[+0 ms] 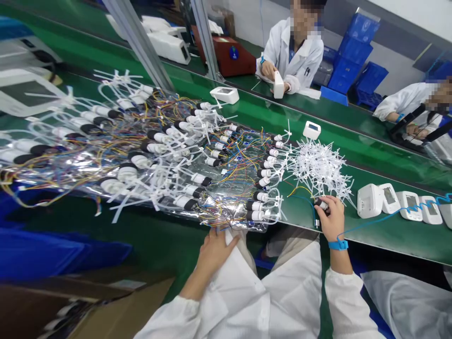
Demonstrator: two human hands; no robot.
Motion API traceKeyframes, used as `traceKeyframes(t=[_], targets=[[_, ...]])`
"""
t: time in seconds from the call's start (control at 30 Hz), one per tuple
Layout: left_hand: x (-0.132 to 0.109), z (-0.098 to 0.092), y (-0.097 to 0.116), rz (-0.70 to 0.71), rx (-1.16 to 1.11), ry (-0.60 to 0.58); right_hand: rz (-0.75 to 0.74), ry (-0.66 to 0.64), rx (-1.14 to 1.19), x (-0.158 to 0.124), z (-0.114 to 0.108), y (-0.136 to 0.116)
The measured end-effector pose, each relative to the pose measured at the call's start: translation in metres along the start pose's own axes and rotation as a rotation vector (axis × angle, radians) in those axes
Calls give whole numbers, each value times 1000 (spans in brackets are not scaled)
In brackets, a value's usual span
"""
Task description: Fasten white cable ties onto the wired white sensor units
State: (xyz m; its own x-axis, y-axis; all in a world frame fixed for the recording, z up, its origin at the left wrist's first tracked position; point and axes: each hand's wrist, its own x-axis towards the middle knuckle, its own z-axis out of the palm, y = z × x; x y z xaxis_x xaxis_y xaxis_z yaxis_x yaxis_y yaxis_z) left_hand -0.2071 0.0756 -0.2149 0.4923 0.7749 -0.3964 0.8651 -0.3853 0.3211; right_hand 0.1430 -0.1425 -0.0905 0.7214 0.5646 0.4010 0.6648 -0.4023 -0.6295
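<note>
My right hand (332,217) is closed on a small black-and-white cylindrical part with wires (320,204), low over the green bench top. Thin coloured wires run from it, and a blue lead ends in a small white connector (317,223). My left hand (214,249) rests at the bench's front edge, below the plastic trays; its thumb is spread from the fingers and it holds nothing that I can see. Many similar wired cylinders (254,215) with white tubing lie in stacked clear plastic trays (226,200) to the left.
A heap of white plastic pieces (319,165) lies beyond my right hand. White devices with screens (409,205) line the bench at right. A blue coiled cord (423,202) links to my wristband. Across the bench, one person holds a white device (278,84); another works at far right.
</note>
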Motion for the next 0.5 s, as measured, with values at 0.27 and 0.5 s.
traceKeyframes(t=[0.27, 0.5], targets=[[2, 12, -2, 37, 48, 65, -38, 43, -3, -6, 3, -1], [-36, -19, 45, 257, 22, -150, 5, 64, 19, -8, 4, -5]])
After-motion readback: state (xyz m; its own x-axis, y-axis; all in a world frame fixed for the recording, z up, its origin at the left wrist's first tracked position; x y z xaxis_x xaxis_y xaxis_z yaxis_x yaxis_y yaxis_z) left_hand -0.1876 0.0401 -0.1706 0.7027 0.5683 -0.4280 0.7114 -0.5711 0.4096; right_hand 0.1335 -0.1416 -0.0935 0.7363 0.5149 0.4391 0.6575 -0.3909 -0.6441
